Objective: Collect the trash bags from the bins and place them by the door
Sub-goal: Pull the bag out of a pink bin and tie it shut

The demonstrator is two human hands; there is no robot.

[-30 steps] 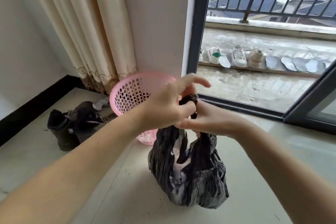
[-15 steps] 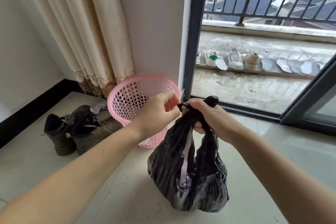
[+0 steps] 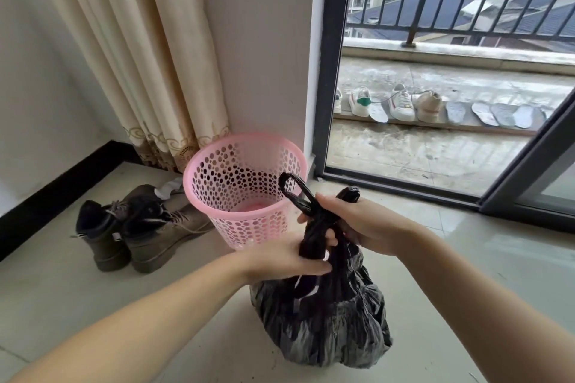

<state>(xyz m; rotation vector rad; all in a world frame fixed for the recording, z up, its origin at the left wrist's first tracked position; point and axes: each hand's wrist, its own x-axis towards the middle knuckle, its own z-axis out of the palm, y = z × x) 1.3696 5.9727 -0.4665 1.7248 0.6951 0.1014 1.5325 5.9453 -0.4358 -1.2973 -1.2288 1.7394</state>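
A full black trash bag rests on the tiled floor just in front of me. Its two handles are gathered upward, one loop sticking out above my fingers. My right hand grips the handles near the top. My left hand pinches the bag's neck just below that. Behind the bag stands a pink perforated plastic bin, upright and with no liner, beside the wall. The glass sliding door to the balcony is to the right of the bin.
A pair of brown boots lies on the floor left of the bin, under a cream curtain. Outside the glass, sneakers and insoles line a balcony ledge. The dark door frame runs along the floor at right.
My hands and the bag's neck have dropped lower. My left hand shifted from beside the right hand to beneath it, onto the neck. One handle loop now stands free above my fingers.
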